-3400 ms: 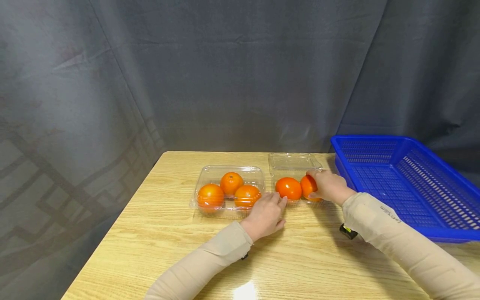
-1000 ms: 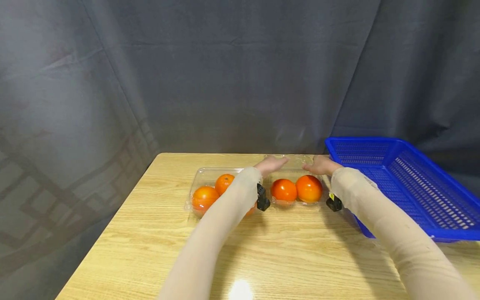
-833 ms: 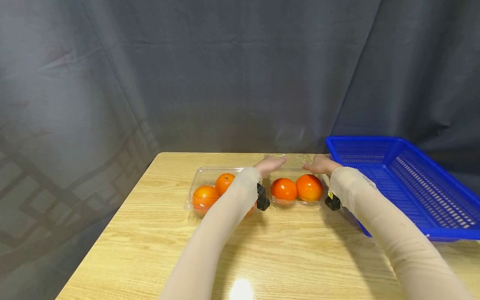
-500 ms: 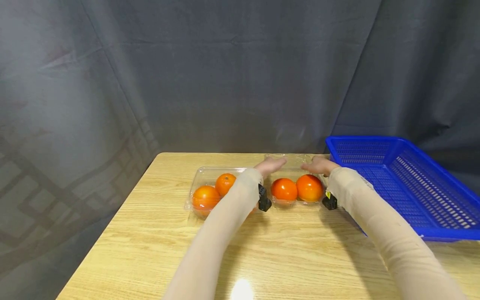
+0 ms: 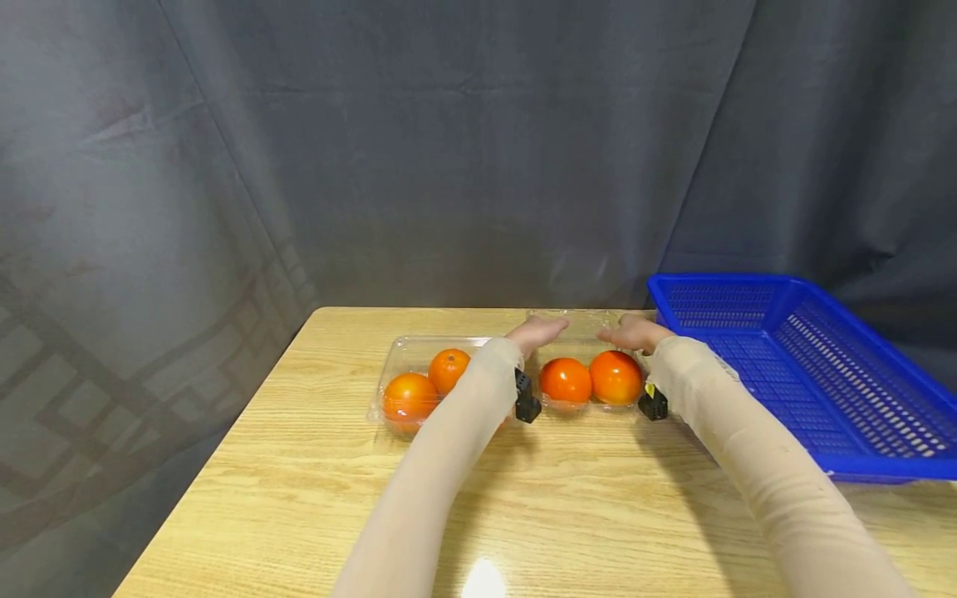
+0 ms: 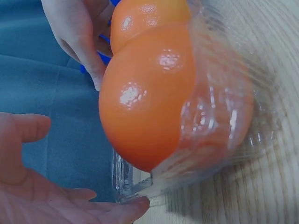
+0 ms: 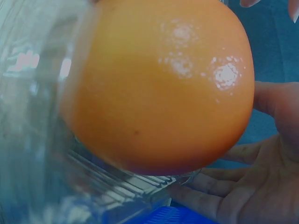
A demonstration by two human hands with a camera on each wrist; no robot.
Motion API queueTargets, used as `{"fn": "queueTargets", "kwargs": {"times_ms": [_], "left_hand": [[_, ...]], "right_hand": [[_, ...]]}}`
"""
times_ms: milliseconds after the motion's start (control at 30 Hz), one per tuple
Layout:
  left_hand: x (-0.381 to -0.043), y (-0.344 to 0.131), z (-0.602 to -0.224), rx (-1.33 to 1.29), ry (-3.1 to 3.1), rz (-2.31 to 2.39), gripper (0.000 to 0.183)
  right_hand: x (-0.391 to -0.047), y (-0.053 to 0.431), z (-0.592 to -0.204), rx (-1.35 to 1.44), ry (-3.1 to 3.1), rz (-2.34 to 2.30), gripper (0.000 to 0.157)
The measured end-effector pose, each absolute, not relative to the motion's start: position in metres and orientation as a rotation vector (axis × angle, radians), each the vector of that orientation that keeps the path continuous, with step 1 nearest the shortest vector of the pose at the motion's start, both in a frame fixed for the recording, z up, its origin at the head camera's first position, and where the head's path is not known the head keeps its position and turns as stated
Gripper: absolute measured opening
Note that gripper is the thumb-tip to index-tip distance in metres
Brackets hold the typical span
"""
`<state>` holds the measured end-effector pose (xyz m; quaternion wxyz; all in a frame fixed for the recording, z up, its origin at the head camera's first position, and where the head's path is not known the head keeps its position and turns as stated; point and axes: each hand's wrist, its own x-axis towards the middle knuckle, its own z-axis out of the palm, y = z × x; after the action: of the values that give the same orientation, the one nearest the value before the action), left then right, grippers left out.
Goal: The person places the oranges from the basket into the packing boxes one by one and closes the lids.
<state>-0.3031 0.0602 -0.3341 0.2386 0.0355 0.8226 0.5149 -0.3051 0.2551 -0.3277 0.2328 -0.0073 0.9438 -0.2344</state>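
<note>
A clear plastic box [image 5: 581, 347] holds two oranges, the left orange [image 5: 566, 381] and the right orange [image 5: 616, 378], side by side. Its lid [image 5: 579, 322] stands folded back behind them. My left hand [image 5: 540, 331] reaches to the box's far left, fingers stretched out; in the left wrist view a fingertip touches the clear plastic edge. On the far right is my right hand [image 5: 638, 333], with extended fingers [image 7: 210, 184] along the plastic in the right wrist view. Neither hand grips an orange. Some fingertips are hidden in the head view.
Left of it, a second clear box [image 5: 399, 353] holds oranges, partly hidden behind my left forearm. A blue perforated basket [image 5: 800, 286] stands at the right, close to my right arm. Dark curtain [image 5: 478, 166] hangs behind the wooden table [image 5: 299, 482].
Earlier my right hand held the right orange and my left hand was at the box's front. Both have since moved back to its far sides. Over the last second they barely move.
</note>
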Motion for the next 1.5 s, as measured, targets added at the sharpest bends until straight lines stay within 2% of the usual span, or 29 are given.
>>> {"fn": "queueTargets", "kwargs": {"times_ms": [167, 333, 667, 933, 1500], "left_hand": [[-0.3033, 0.059, -0.3341, 0.105, 2.239, 1.402, 0.072], [-0.3059, 0.0587, -0.3349, 0.134, 2.258, 1.406, 0.064], [-0.3059, 0.0548, -0.3327, 0.136, 2.239, 1.381, 0.08], [-0.3043, 0.0524, -0.3304, 0.101, 2.256, 1.431, 0.079], [-0.3067, 0.0508, -0.3301, 0.061, 2.22, 1.498, 0.078]], "right_hand": [[-0.3005, 0.2521, -0.3233, -0.042, 2.598, -0.65, 0.079], [-0.3006, 0.2525, -0.3234, -0.03, 2.624, -0.706, 0.079], [-0.2996, 0.2511, -0.3212, 0.069, 2.633, -0.8, 0.078], [-0.3002, 0.2517, -0.3215, 0.113, 2.653, -0.817, 0.08], [-0.2996, 0.2533, -0.3195, 0.114, 2.744, -0.776, 0.073]]}}
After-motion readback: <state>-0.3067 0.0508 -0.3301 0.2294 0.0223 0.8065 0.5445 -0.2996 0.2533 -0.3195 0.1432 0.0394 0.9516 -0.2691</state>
